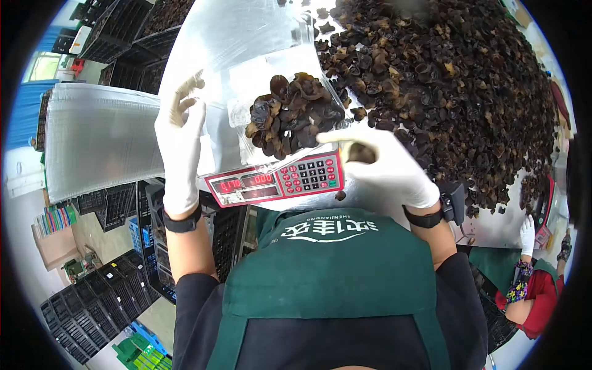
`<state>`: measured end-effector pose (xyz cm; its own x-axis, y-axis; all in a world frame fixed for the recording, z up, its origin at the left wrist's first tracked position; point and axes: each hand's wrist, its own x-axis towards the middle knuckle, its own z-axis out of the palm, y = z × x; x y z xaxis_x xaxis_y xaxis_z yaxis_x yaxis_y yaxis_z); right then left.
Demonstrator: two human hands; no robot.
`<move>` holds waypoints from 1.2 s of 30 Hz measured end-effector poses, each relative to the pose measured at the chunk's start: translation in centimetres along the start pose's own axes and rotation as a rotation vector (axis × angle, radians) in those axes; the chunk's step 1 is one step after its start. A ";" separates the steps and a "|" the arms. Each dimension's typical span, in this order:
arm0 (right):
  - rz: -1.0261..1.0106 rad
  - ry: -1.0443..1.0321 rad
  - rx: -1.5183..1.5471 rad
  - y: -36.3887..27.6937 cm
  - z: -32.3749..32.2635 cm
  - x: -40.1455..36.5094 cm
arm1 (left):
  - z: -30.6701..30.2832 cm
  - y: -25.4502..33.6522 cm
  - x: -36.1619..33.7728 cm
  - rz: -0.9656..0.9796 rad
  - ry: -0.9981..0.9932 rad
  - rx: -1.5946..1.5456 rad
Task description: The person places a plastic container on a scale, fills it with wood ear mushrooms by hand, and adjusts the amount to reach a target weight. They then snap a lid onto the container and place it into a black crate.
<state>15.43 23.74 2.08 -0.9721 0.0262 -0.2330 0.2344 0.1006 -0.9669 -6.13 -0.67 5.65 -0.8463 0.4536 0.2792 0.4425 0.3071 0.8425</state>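
1. Hands: the left hand (180,145) has its fingers closed on the left side of the clear bag (246,74), holding the film up and open. The right hand (385,169) is curled around a small clump (358,153) of dark fungus, just beside the bag's near lip.
2. The bag sits on the red scale (277,180) at the near edge of the worktop (493,225), with a heap of dried fungus (293,114) in its bottom.
3. Topping up is best done a few pieces at a time. The left hand should keep only a light hold, since pulling or pressing on the film would likely skew the reading. The display (246,184) is probably best read with both hands off; its digits are too blurred to make out.
4. A large pile (444,80) of the same fungus covers the far and right parts of the worktop and comes right up to the bag's far side. Strays from it could lean on the bag or the pan.
5. A stack of pale sheeting (98,139) lies to the left, with black crates (92,311) on the floor below. A co-worker's gloved hand (527,233) rests at the right edge, well apart.
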 end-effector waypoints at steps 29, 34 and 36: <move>0.211 0.229 0.163 2.8 -1.3 4.5 | 2.5 -0.7 -10.0 -0.379 -0.251 -0.162; 0.195 0.235 0.122 1.8 -1.4 5.1 | 2.2 -0.6 -9.7 -0.339 -0.253 -0.075; 0.178 0.208 0.097 1.7 -1.7 5.3 | 1.8 -0.1 -9.3 -0.351 -0.258 -0.058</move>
<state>10.69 25.77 -0.64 -0.8923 0.2393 -0.3828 0.3898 -0.0193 -0.9207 2.26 -3.42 2.12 -0.8375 0.5264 -0.1466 0.1177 0.4357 0.8923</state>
